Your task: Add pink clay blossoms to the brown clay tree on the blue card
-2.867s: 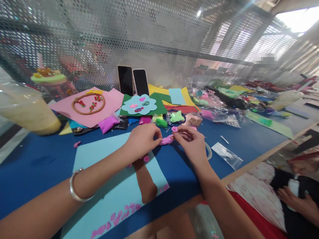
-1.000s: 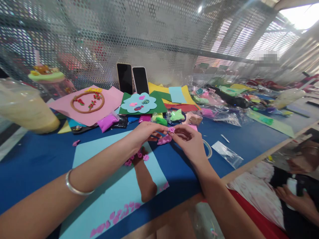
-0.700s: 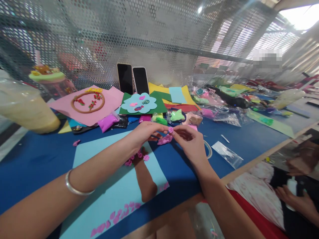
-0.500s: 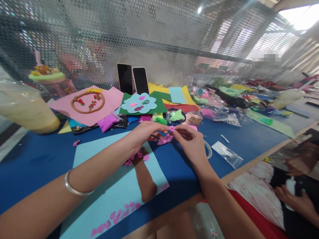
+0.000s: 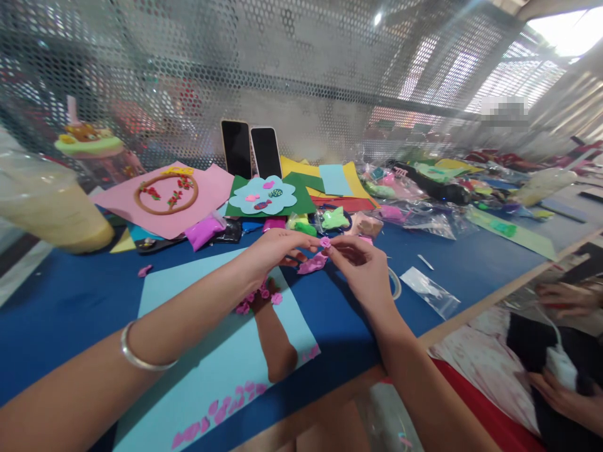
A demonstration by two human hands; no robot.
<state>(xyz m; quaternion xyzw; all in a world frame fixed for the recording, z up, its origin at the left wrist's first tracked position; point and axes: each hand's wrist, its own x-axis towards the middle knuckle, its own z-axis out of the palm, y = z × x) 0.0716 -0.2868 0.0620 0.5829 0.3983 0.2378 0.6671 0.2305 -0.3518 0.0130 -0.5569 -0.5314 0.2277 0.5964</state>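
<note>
Between the fingertips of my right hand [image 5: 360, 263] is a small pink clay flower [image 5: 325, 242], pinched by thumb and finger. My left hand [image 5: 277, 251] reaches over the light blue sheet [image 5: 188, 326], its fingers bent and a fingertip touching the flower's left side. Just below the fingertips lies a lump of pink clay [image 5: 311, 263]. The sheet bears a brown clay trunk [image 5: 276, 342] with pink flowers [image 5: 276, 299] near its top, partly hidden by my left wrist, and pink pieces [image 5: 226, 405] along the lower edge.
Two phones [image 5: 236, 149] lean against the mesh behind. A drink cup [image 5: 61, 207] stands at the left, near a pink sheet [image 5: 211, 182] with a brown ring. Clay packets line the back. A tape roll [image 5: 394, 284] and plastic bag [image 5: 429, 292] lie right; another person's hands [image 5: 565, 395] hold a white object.
My hands and the flower have barely moved. At the right, the other person's hands and the white object have shifted.
</note>
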